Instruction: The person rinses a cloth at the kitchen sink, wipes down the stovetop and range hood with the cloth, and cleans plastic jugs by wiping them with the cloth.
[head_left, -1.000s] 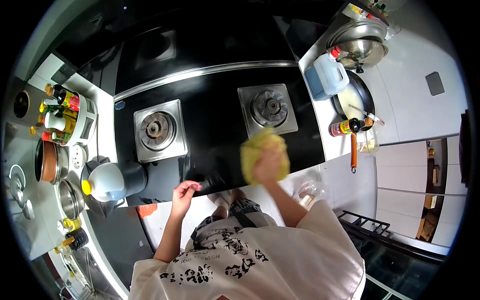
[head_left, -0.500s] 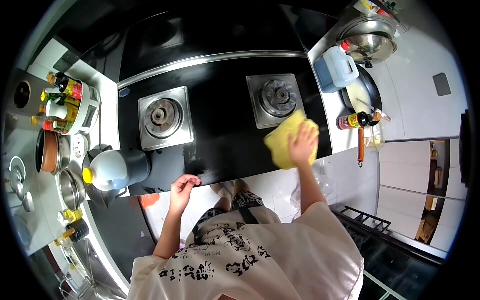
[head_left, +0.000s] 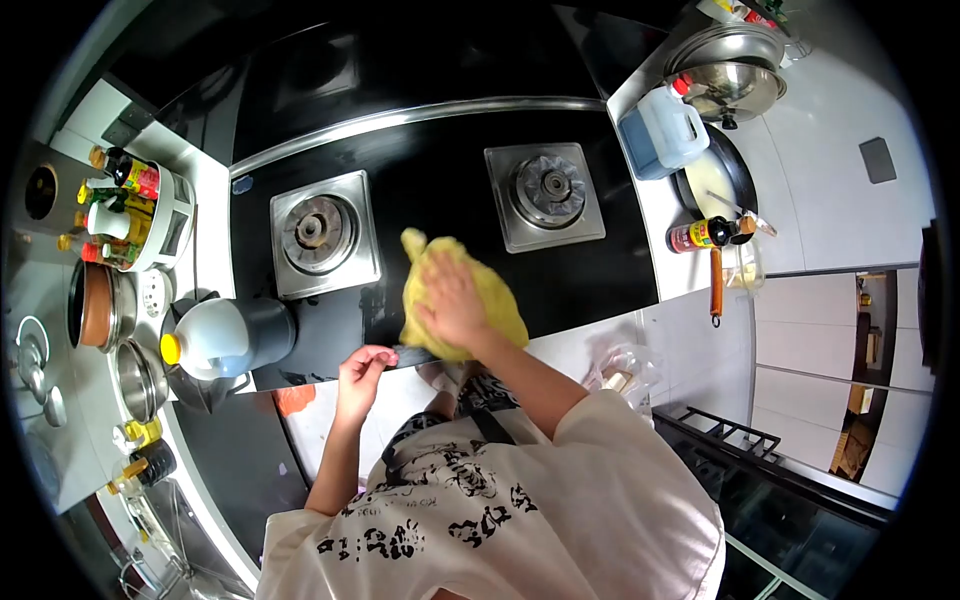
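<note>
At the near edge of the stove [head_left: 430, 185], the left hand [head_left: 363, 370] is being held with fingers bent; whether anything is being gripped cannot be told. Just right, the cloth [head_left: 498, 303] is being pressed down by the right hand [head_left: 452, 298], open and flat. At left, the jug [head_left: 235, 340] could be knocked by a wide sweep. Farther off, a loose corner could be snagged on 2 burners [head_left: 312, 230].

A soft yellow cloth [head_left: 498, 303] is laid on the glossy black cooktop [head_left: 430, 190], near the middle of its front edge. The fabric is loosely spread and rumpled, with one bunched corner pointed toward the back left; its near side is set along the front edge.
</note>
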